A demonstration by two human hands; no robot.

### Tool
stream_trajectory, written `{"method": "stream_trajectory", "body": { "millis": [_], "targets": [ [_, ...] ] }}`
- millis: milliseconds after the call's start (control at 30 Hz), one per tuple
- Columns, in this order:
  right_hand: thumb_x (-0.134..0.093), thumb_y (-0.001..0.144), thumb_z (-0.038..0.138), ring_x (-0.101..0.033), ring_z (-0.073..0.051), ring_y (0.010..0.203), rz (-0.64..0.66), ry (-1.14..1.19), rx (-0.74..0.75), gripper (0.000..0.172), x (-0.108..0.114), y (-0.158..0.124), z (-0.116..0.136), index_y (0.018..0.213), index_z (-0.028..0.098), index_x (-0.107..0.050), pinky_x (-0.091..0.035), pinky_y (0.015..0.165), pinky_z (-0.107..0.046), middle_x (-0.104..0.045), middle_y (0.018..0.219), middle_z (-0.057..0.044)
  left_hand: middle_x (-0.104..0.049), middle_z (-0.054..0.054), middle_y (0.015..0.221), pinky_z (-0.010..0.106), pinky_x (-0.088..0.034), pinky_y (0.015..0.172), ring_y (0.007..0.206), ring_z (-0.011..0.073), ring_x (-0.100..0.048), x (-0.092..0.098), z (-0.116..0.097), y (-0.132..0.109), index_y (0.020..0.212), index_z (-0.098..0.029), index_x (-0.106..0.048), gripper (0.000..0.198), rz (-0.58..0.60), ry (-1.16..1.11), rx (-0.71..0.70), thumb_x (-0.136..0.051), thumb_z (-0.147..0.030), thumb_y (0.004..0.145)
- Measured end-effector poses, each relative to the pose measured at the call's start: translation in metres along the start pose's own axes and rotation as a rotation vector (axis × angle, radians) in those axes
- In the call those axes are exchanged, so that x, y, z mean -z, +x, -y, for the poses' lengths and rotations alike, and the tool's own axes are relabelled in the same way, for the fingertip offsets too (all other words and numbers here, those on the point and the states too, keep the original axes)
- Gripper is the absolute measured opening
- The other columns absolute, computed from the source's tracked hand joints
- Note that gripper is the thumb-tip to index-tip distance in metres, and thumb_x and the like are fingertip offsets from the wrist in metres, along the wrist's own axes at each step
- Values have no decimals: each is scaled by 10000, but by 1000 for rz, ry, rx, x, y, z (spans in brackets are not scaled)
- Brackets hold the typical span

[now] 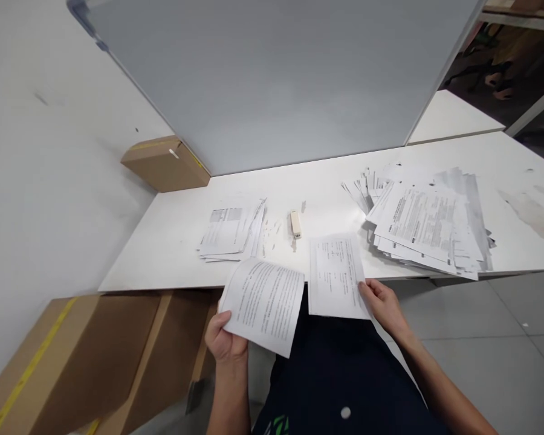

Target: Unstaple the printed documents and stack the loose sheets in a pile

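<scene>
My left hand grips a printed sheet of paper by its lower left corner, thumb on top; the sheet bows upward. In my right hand is a second printed sheet, pinched at its right edge, its far end over the table's front edge. Beyond them a small cream stapler lies on the white table. To its left sits a fairly neat stack of printed papers. A larger, loosely fanned pile of papers lies to the right.
A grey-white board rises along the table's back edge. One cardboard box stands at the back left corner. Larger cardboard boxes with yellow tape are on the left below the table. A white wall borders the left side.
</scene>
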State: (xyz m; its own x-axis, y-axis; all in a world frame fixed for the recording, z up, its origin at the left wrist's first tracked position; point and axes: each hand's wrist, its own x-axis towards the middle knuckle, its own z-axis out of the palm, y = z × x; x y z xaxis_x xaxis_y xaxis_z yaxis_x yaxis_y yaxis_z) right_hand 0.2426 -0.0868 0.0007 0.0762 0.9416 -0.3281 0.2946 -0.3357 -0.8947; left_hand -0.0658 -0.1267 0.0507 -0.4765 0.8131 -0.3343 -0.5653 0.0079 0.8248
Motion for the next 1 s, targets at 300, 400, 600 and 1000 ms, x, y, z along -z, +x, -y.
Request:
{"method": "stream_trajectory", "body": {
  "millis": [300,400,600,1000],
  "targets": [
    [-480,776,428,-564,-178,697,125,317,-56,340,-25,-5,-3,948,151,-578,-439,615,-266,-627,760,-35,-674,56,873,368,-487,817,991,271,-570,-29,36,-14,971,-219,-621,384,79,-8,184,-511,-312,615],
    [-468,776,456,-560,-166,643,140,390,-126,338,-28,-6,-3,898,158,-570,-440,561,-258,-621,737,-32,-665,54,892,350,-482,786,919,242,-594,-33,55,-23,936,-202,-622,318,95,68,235,-541,-261,634],
    [-496,768,463,-599,-191,701,180,446,-130,336,-31,-4,-1,927,174,-558,-483,608,-300,-642,818,-53,-573,4,594,258,-400,543,574,143,-526,-21,81,-27,608,-172,-575,213,286,658,222,-639,-374,634],
    [-495,778,420,-584,-240,881,213,218,79,342,-29,-7,17,976,161,-598,-470,737,-337,-645,922,-69,-634,58,906,278,-438,769,816,164,-580,-46,70,-1,993,-191,-578,326,480,598,110,-586,-377,725]
  ]
}}
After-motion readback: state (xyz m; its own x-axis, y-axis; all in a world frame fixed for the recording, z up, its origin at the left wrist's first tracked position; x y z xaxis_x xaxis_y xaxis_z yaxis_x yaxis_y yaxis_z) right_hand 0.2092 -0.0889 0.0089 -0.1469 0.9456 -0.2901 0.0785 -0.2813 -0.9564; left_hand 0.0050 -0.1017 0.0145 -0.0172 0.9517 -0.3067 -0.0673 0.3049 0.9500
